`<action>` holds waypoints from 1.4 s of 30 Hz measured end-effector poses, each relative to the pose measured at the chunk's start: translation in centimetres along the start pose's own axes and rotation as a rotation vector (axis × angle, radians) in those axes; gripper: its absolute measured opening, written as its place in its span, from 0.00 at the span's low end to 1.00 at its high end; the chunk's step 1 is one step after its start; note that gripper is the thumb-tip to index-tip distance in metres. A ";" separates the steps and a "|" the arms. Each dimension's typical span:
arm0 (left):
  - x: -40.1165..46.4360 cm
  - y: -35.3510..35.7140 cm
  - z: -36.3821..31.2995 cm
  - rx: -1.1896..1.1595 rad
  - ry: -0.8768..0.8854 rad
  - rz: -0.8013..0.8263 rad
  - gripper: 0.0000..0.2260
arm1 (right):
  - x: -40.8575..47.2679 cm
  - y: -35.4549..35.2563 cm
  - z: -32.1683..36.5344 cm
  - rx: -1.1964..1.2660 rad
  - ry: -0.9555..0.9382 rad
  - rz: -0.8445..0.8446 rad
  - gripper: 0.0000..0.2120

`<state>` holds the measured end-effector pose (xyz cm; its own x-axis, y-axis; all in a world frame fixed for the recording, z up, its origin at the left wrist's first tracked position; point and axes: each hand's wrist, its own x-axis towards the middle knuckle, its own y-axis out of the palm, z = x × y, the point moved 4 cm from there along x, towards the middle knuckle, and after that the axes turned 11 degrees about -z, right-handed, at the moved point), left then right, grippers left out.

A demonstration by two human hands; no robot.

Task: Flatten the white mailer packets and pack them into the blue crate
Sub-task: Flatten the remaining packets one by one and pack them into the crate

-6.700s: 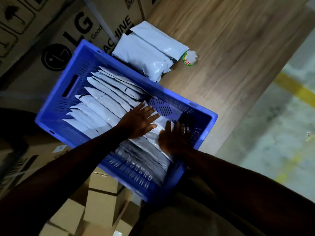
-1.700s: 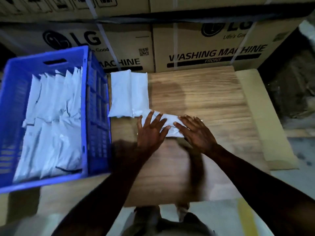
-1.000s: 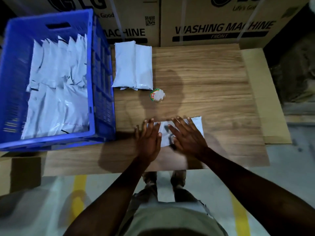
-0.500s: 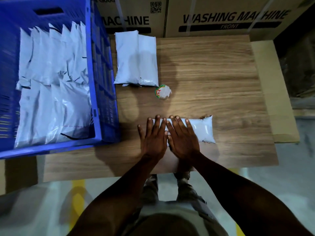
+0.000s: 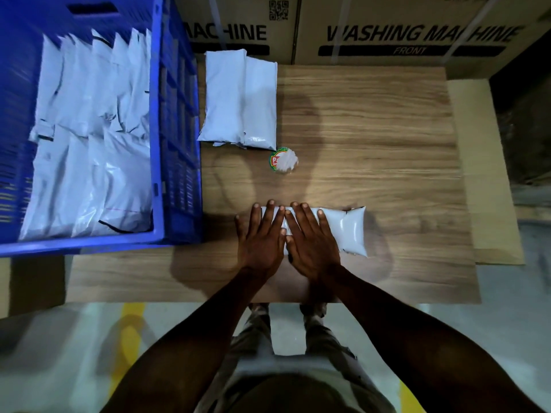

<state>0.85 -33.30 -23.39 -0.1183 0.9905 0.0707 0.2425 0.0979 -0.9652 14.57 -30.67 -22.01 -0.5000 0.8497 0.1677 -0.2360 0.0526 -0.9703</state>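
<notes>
White mailer packet lies on the table under my flat left hand and right hand, its left half hidden. Neither grip curls; blue crate is cut off at left

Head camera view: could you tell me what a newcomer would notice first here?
Both hands, left and right, press flat on a puffy white packet near the table's front edge. At left, the blue crate holds rows of packets.
</notes>
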 end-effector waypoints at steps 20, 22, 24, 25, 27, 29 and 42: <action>1.3 1.3 -9.1 -0.016 0.052 -0.133 0.22 | -1.8 -3.3 -8.4 -0.020 0.150 -0.021 0.27; 1.2 1.7 -9.2 -0.002 0.052 -0.168 0.22 | -1.7 -3.0 -8.7 -0.007 0.174 -0.001 0.27; 1.2 1.8 -9.3 0.018 0.047 -0.191 0.22 | -1.6 -2.8 -8.8 0.011 0.181 -0.002 0.28; 1.2 1.9 -9.4 0.031 0.048 -0.199 0.22 | -1.7 -2.7 -8.9 0.015 0.175 -0.010 0.28; 1.2 1.8 -9.5 0.046 0.052 -0.210 0.22 | -1.9 -2.3 -9.1 0.015 0.160 -0.028 0.28; 1.3 1.7 -9.6 0.051 0.054 -0.225 0.21 | -1.9 -1.8 -9.2 0.016 0.157 -0.034 0.28; 1.9 1.7 -9.7 0.090 0.037 -0.120 0.23 | -1.6 -1.0 -9.3 0.023 0.170 -0.041 0.28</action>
<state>10.35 -30.32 -22.42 -0.1049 0.9753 0.1944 0.1409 0.2081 -0.9679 23.34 -27.23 -22.93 -0.3415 0.9238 0.1733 -0.2737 0.0786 -0.9586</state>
